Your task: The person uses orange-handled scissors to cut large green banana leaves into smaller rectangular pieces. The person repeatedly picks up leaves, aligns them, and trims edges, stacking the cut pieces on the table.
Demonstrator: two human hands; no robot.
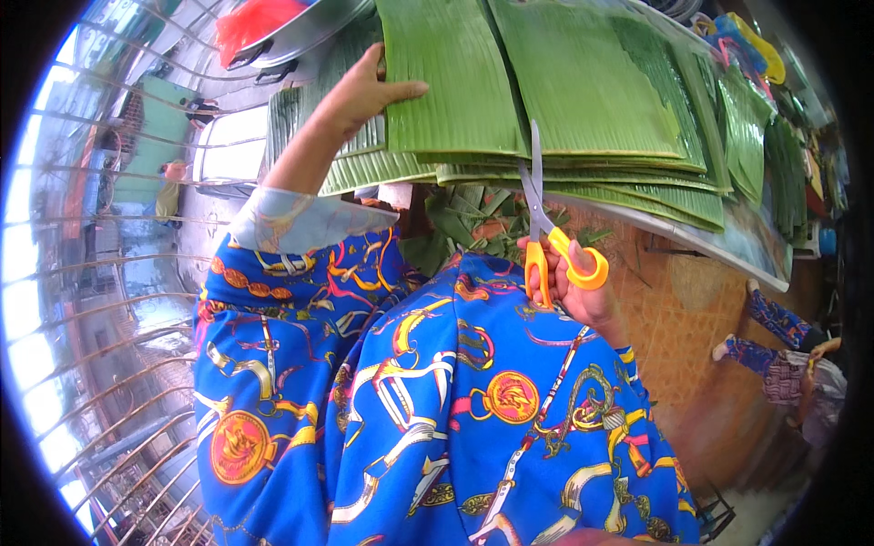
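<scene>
My left hand (362, 92) grips the left edge of a cut banana leaf piece (450, 89), thumb on top and the other fingers largely hidden behind it. In my right hand (580, 290) is a pair of scissors (538, 211) with yellow handles, its blades parted and pointing away from me. The blade tips reach the near edge of the leaves, at the dark gap between the held piece and a second banana leaf piece (594, 89) on its right. Beneath both pieces lie several more leaf layers (635, 194), stacked and overhanging the table's near edge.
The table's pale corner (765, 263) juts out at right. Leaf scraps (478, 211) litter the tiled floor (669, 321) below. A metal basin (307, 31) and a red plastic bag (252, 24) are at upper left. Metal bars (102, 273) line the left side; another person (785, 372) is at right.
</scene>
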